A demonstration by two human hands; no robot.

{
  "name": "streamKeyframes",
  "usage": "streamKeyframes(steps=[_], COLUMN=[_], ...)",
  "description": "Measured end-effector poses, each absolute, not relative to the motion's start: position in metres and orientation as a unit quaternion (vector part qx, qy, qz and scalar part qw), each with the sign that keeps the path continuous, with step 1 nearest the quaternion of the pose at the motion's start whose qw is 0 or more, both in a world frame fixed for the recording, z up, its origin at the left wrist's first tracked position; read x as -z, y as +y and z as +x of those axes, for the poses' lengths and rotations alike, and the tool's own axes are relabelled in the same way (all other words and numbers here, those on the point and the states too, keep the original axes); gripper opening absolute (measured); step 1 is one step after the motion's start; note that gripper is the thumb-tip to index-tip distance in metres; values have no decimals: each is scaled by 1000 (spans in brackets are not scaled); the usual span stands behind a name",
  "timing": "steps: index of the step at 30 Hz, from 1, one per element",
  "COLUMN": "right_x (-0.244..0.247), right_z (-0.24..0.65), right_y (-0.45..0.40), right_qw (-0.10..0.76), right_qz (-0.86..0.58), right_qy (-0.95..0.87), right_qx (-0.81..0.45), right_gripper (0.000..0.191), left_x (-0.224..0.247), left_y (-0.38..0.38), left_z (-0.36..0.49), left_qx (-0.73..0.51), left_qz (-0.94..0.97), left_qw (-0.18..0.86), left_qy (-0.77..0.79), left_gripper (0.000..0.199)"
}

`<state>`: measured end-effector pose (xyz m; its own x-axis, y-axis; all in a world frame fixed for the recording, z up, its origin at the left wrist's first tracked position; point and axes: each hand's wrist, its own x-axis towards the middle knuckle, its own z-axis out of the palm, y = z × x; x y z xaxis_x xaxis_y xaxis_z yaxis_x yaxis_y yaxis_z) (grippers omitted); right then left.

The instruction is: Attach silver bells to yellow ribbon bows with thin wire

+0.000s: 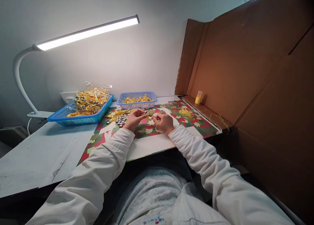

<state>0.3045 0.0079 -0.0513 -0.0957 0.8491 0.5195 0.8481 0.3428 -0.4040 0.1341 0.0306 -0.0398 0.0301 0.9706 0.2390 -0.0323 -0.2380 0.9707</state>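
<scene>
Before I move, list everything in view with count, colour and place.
desk lamp: 1, white, lit, upper left
wall: 1, whitish, behind
cardboard panels: several, brown, right
large basket: 1, blue, left, heaped with yellow pieces
small basket: 1, periwinkle, back centre, holding yellow pieces
loose yellow strips: many, by left hand
beads: many, silver, by left hand
cord tangle: 1, yellow, right of hands
bottle: 1, yellow contents, by cardboard
patterned sheet: red-green, under hands
table: 1, white
thin piece: 1, golden, between fingertips
left hand, right hand: 1 each, bare, centre
sleeves: 2, white, foreground
</scene>
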Motion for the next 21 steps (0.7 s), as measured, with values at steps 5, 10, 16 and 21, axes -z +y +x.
streamKeyframes(steps=[5,10,16,21], right_x=[53,54,53,52], right_z=[304,303,301,301], right_y=[9,10,8,8], right_qw=[365,374,365,367], right_qz=[-568,-564,-578,-573], right_qy=[-738,-736,-730,-732], right_qx=[-3,-6,-7,-4], right_gripper=[34,34,34,34], left_x=[37,38,38,35], left_y=[26,26,27,24], left_z=[134,133,134,136], left_qx=[-543,-539,-537,-536], left_qz=[540,533,528,524], left_qw=[470,485,491,493], left_qy=[439,435,438,442], left_gripper=[43,45,46,46])
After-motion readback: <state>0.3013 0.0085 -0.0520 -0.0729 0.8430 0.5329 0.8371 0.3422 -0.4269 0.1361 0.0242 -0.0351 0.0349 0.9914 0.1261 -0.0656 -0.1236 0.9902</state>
